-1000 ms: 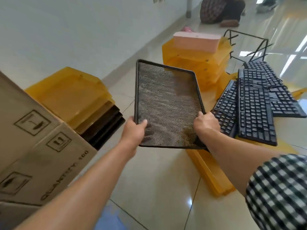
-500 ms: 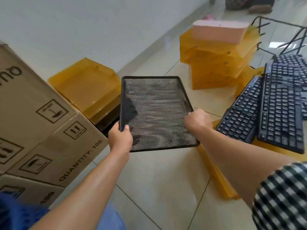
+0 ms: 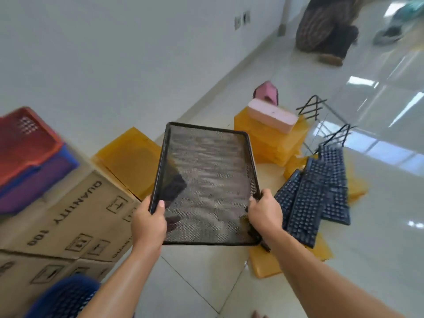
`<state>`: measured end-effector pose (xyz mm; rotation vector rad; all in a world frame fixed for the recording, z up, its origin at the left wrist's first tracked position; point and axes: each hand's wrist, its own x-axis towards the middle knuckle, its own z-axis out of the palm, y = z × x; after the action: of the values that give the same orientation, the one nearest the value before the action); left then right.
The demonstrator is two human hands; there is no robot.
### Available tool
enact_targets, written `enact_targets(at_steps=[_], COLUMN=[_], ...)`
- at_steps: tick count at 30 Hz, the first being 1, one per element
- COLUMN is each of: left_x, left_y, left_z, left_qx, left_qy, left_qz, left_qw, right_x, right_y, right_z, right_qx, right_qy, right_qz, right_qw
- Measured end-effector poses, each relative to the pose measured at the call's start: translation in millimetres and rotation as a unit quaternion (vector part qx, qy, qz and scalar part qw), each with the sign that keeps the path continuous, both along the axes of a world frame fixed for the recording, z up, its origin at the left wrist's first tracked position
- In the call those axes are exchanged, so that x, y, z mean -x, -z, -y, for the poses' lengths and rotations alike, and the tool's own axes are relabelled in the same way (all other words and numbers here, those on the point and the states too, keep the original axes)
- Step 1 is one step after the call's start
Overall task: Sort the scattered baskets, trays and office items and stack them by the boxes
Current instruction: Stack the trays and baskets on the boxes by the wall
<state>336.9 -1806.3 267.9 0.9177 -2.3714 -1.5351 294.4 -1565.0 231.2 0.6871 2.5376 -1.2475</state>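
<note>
I hold a black mesh tray (image 3: 206,175) in the air in front of me, tilted up at its far end. My left hand (image 3: 148,222) grips its near left edge, thumb on top. My right hand (image 3: 265,213) grips its near right corner. Left of the tray stand cardboard boxes (image 3: 68,216) with a red basket (image 3: 25,138) nested over a blue-purple one (image 3: 39,177) on top. A stack of yellow trays (image 3: 128,161) sits beside the boxes, partly behind the mesh tray.
Black keyboards (image 3: 319,193) lie on yellow trays at the right. Another yellow stack (image 3: 270,141) carries a pink box (image 3: 273,115). A black wire rack (image 3: 321,115) stands beyond. A blue basket (image 3: 64,297) is at bottom left. A person (image 3: 325,26) crouches far off.
The view has lifted and swung left, so the baskets on the boxes now show. Both hands keep their grip on the mesh tray, which stays over the yellow stack by the boxes.
</note>
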Motion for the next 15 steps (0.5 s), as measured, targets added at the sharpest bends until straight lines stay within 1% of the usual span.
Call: enact_targets(at_steps=[4,7,10,15], left_x=[-29.0,-52.7,-74.8,-109.1], left_y=[-111.9,-169.8,-209.9,-243.2], left_z=[6.2,23.2,45.2,87.3], left_qx=[-0.009,-0.041,-0.051,-0.067], left_qy=[-0.021,-0.047,-0.085,-0.182], left_qz=[0.0,-0.007,-0.017,-0.061], left_qw=[1.0,0.998,0.995,0.979], right_x=[-18.1,-31.5,-38.5,-36.8], right_y=[-123.3,-194.2,-239.4,-275.3], right_z=[-2.3,5.4,27.1,92.1], right_qx=[0.053,0.087,0.112,0.124], right_qy=[-0.038,-0.055,-0.084,-0.157], right_qz=[-0.01,-0.009,-0.001,-0.003], right_qw=[0.998,0.995,0.99,0.98])
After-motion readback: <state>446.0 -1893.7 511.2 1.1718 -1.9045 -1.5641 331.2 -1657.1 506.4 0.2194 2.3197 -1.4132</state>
